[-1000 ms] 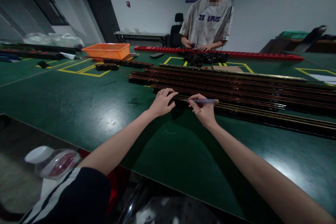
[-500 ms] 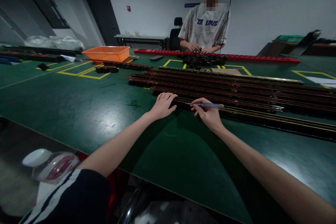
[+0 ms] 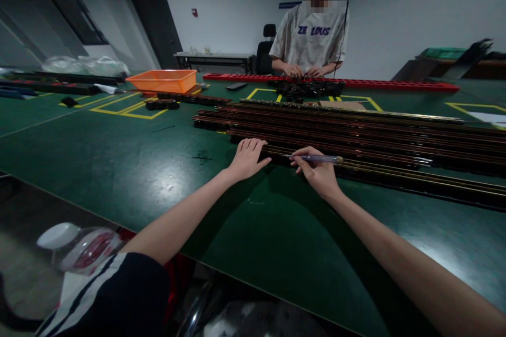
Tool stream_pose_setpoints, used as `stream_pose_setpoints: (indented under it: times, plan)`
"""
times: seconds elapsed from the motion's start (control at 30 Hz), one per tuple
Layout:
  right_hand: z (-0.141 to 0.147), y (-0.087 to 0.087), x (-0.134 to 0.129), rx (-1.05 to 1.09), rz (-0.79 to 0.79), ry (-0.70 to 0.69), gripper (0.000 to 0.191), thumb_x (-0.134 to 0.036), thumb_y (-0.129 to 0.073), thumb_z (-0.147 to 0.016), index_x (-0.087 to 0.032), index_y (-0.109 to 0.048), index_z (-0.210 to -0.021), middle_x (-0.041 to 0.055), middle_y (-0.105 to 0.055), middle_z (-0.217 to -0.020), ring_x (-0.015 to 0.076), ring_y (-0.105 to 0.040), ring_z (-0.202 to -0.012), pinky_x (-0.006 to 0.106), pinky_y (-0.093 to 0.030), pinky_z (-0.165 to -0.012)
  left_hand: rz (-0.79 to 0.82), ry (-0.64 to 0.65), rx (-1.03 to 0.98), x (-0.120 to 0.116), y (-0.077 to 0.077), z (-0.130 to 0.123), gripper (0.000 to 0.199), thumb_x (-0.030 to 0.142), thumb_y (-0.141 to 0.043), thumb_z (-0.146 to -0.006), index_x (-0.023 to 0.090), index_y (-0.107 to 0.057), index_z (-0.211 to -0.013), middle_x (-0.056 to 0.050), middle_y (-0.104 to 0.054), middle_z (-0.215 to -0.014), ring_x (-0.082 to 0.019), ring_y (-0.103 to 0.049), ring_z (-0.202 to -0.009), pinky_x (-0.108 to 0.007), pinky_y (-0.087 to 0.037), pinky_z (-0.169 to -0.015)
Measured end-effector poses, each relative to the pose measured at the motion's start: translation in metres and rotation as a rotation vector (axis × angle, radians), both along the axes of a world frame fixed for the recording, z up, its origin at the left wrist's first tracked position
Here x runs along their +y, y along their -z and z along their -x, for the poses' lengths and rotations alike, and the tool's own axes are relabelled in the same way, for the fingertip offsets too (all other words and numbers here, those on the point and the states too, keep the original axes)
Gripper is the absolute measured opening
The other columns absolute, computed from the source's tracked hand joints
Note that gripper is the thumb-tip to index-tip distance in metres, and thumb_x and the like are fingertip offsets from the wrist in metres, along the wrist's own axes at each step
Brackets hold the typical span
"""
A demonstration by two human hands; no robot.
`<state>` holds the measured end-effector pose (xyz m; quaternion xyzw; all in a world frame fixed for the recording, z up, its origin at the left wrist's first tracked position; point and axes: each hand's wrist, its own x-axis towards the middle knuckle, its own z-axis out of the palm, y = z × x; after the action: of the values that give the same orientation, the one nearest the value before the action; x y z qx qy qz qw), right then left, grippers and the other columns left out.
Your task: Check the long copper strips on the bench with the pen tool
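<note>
My left hand (image 3: 249, 160) rests over the left end of the nearest long black rail with gold lines (image 3: 379, 172). Its fingers lie across the top while the thumb stretches along the near side, spanning the rail. My right hand (image 3: 319, 175) pinches a slim screwdriver (image 3: 322, 158) with a translucent handle and a gold-coloured end. The screwdriver lies almost level, its thin shaft pointing left toward the rail between my hands. Whether the tip touches the rail is too small to tell. Behind it, several similar dark rails (image 3: 336, 127) with coppery edges lie side by side.
Across the green table (image 3: 130, 152), a person (image 3: 316, 42) handles a pile of small black parts (image 3: 304, 89) beside a long red rack (image 3: 399, 85). An orange basket (image 3: 166, 81) stands at the back left. A clear jar (image 3: 89, 250) sits below the table's near edge.
My left thumb has stretched slightly to the right along the rail. The right hand keeps its pinch on the screwdriver. The view has shifted slightly.
</note>
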<state>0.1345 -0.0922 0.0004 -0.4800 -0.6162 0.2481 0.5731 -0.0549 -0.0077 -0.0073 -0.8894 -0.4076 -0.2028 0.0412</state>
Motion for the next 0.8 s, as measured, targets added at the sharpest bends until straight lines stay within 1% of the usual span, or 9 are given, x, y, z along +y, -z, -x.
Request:
stream_pose_setpoints:
  times: [0.13, 0.33, 0.57, 0.8]
  plan:
    - [-0.0039, 0.0008, -0.0018, 0.007, 0.002, 0.016, 0.015, -0.033, -0.062, -0.079, -0.018, -0.06, -0.081, 0.0032, -0.064, -0.076, 0.0152, -0.063, -0.065, 0.026, -0.052, -0.05, 0.001, 0.012, -0.002, 0.0003, 0.0003, 0.0014, 0.044, 0.04, -0.046, -0.089, 0.014, -0.046, -0.124, -0.011, -0.052, -0.122, -0.027, -0.042, -0.115, -0.042, -0.029, -0.103]
    - [-0.0049, 0.001, -0.0038, -0.003, 0.013, 0.0, 0.015, -0.033, -0.061, -0.08, -0.018, -0.06, -0.082, 0.0032, -0.064, -0.078, 0.0149, -0.063, -0.066, 0.025, -0.052, -0.05, -0.019, 0.033, -0.005, 0.0017, 0.0024, 0.0038, 0.045, 0.04, -0.044, -0.09, 0.014, -0.044, -0.126, -0.012, -0.052, -0.122, -0.026, -0.042, -0.116, -0.043, -0.028, -0.104]
    - [-0.0065, 0.0014, -0.0047, -0.017, -0.002, 0.002, 0.014, -0.032, -0.06, -0.081, -0.018, -0.06, -0.083, 0.0034, -0.064, -0.079, 0.0155, -0.064, -0.069, 0.025, -0.052, -0.05, -0.005, 0.039, 0.009, 0.0013, 0.0015, 0.0054, 0.047, 0.039, -0.044, -0.09, 0.014, -0.043, -0.129, -0.012, -0.051, -0.124, -0.027, -0.041, -0.118, -0.044, -0.027, -0.105]
    - [-0.0084, 0.0003, -0.0056, 0.028, -0.007, 0.053, 0.017, -0.035, -0.061, -0.078, -0.018, -0.06, -0.08, 0.004, -0.064, -0.074, 0.016, -0.064, -0.063, 0.026, -0.052, -0.047, 0.003, 0.042, 0.013, 0.0015, 0.0012, 0.0062, 0.047, 0.038, -0.043, -0.09, 0.013, -0.042, -0.13, -0.013, -0.05, -0.126, -0.027, -0.041, -0.12, -0.045, -0.027, -0.106]
